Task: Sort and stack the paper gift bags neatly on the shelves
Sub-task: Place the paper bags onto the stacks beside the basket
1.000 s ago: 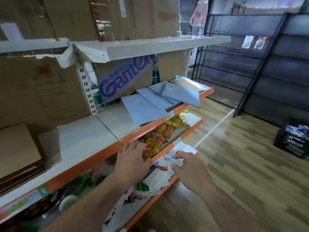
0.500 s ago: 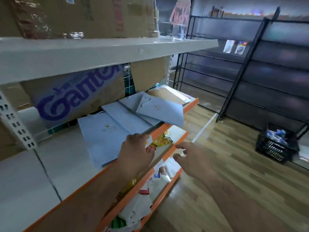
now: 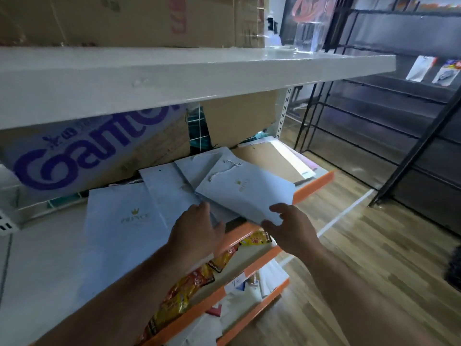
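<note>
1. Bags (image 3: 172, 193): pale blue, they lay flat in a loose fan on the middle shelf (image 3: 37, 258). None were squared up.
2. Change: a second before, both your hands were down at the lower shelves (image 3: 262, 253). Half a second before, the left had reached the orange lip (image 3: 311, 186) and the right hung in the air. By this frame both had come up onto the bags.
3. Left hand (image 3: 194, 231): fingers fairly straight, palm down, pressed on the pile just left of the top bag (image 3: 247, 196). It held nothing.
4. Right hand (image 3: 290, 228): thumb and forefinger curled round the top bag's near corner. Contact looked real, but I couldn't tell how firm.
5. Read: you had quit the lower shelves and started on the blue pile. Stacking hadn't begun. My guess is the top bag was the first one you meant to lift or turn.
6. Top bag heading: flat, logo up. The rope handle (image 3: 224, 171) sat at its back-left end, so the mouth pointed toward the shelf back and the base toward you. The long axis ran back-left to front-right and crossed the lip at an angle. The near corner overhung it.
7. Crown bag (image 3: 124, 236), far left: the long axis ran roughly front to back. It and the top bag disagreed in heading, so one needed a turn before they'd stack.
8. Brown bag (image 3: 269, 161): flat at the shelf's right end, behind the top bag.
</note>
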Motion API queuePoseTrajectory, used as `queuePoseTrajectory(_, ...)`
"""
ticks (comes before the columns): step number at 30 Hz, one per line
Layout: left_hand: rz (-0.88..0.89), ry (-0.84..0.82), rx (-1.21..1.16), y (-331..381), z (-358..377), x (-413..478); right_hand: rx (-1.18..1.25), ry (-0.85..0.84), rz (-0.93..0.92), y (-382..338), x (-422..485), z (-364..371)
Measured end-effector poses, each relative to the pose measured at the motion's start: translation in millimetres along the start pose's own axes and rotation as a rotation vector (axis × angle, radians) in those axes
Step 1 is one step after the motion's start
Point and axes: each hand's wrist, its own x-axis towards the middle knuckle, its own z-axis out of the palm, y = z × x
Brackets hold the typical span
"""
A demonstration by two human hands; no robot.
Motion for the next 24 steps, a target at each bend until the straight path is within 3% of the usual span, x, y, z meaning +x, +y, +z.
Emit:
queuePoseTrajectory(6,-0.309,0.117,-0.161,37.1,34.8,30.4,-0.106,-0.097,-0.168,40.6,102.9,-22.9)
queuePoseTrajectory(15,-0.627,0.31,-0.16,65.1,64.6,44.4,-0.229,-0.332,-0.258,73.4,190.9,-14.2)
queuePoseTrajectory(21,-0.727,0.382,-0.14,70.3,67.2,55.0,-0.251,-0.319,-0.218,82.9,204.2,-7.1)
queuePoseTrajectory(24,-0.736,0.384,-0.115,71.9,70.6,56.0,-0.141,-0.293,-0.212,87.4,210.0,-5.6)
